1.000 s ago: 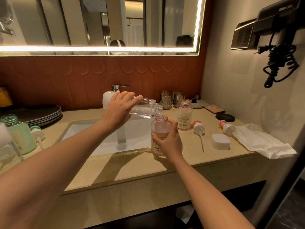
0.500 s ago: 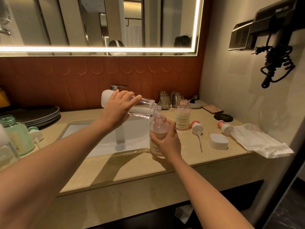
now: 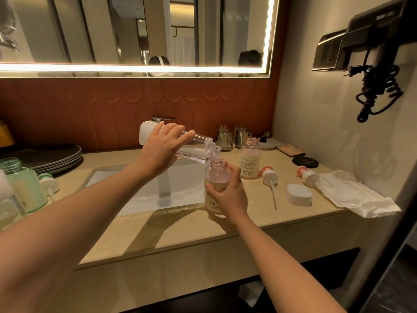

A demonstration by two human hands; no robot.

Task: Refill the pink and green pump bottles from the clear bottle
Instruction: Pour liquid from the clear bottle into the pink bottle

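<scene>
Our left hand (image 3: 161, 150) grips the clear bottle (image 3: 194, 149), tipped spout-down into the open pink bottle (image 3: 215, 177), which our right hand (image 3: 228, 195) grasps upright at the sink's (image 3: 108, 175) edge.

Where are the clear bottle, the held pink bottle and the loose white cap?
clear bottle (image 3: 195, 151): head view, on the clear body near the neck.
held pink bottle (image 3: 216, 176): head view, on the shoulder below the open neck.
white cap (image 3: 299, 194): head view, on its top face.

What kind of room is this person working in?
Probably a hotel bathroom: a lit mirror above a sink set in the counter, and a wall-mounted hair dryer with a coiled cord.
</scene>
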